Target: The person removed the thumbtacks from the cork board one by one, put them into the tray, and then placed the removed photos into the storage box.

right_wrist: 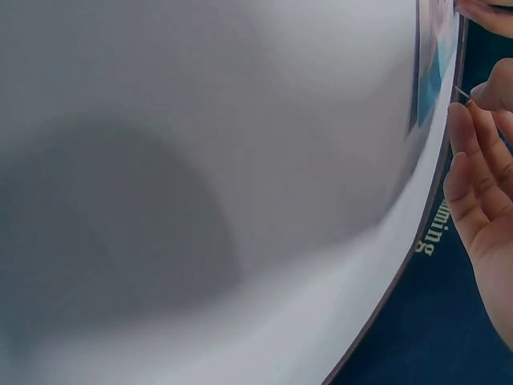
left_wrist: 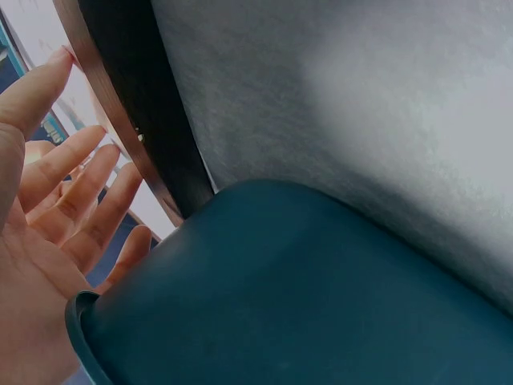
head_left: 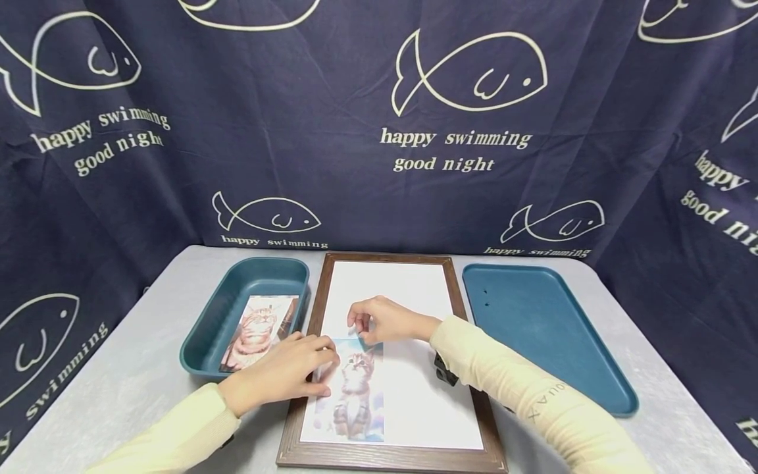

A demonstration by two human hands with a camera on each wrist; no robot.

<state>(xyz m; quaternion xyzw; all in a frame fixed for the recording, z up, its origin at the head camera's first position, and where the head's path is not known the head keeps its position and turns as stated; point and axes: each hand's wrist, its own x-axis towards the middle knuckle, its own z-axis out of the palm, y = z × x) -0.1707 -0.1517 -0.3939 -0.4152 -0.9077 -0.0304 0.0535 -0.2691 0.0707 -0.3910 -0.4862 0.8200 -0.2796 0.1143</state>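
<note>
A cat picture card (head_left: pixel 357 395) lies on the lower left of a white board (head_left: pixel 426 395) with a brown wooden frame (head_left: pixel 391 459). My left hand (head_left: pixel 287 368) touches the card's left side, its fingers spread and fairly straight; the left wrist view shows the palm side of this hand (left_wrist: pixel 56 200) beside the frame. Over the card's top edge, my right hand (head_left: pixel 387 320) pinches a thin pin (right_wrist: pixel 462 93) between thumb and forefinger. The pin's point faces the board in the right wrist view; whether it touches cannot be told.
To the left stands a deep teal bin (head_left: pixel 204 322) holding more cat pictures (head_left: pixel 256 336). A shallow teal tray (head_left: pixel 545 336) lies on the right, with two small dark items (head_left: pixel 486 297) near its left edge. A dark blue fish-print curtain (head_left: pixel 355 164) hangs behind the grey table (head_left: pixel 669 401).
</note>
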